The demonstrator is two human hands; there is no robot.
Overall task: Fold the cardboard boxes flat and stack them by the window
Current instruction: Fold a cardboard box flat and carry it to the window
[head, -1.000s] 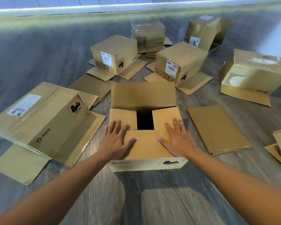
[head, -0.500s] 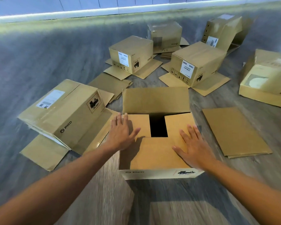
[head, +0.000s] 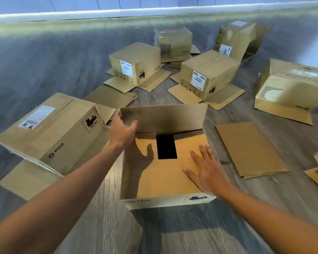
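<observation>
An open PICO cardboard box (head: 163, 184) stands on the wood floor right in front of me. Its two side flaps and its near flap are folded in, leaving a dark gap in the middle. The far flap (head: 165, 120) stands upright. My left hand (head: 122, 132) holds that flap at its left corner, thumb on the inner face, fingers round the edge. My right hand (head: 207, 171) lies flat with straight fingers on the folded-in flaps at the box's right side.
A larger box (head: 50, 132) lies tilted just left. A flat cardboard sheet (head: 250, 149) lies to the right. Several more upright boxes (head: 136, 63) (head: 207, 74) (head: 290, 88) with splayed flaps stand behind. A white skirting board (head: 154, 12) runs along the far wall.
My left hand lifted off the folded flaps and moved forward to take hold of the far flap's left corner. My right hand stayed flat on the box. The view shifted closer.
</observation>
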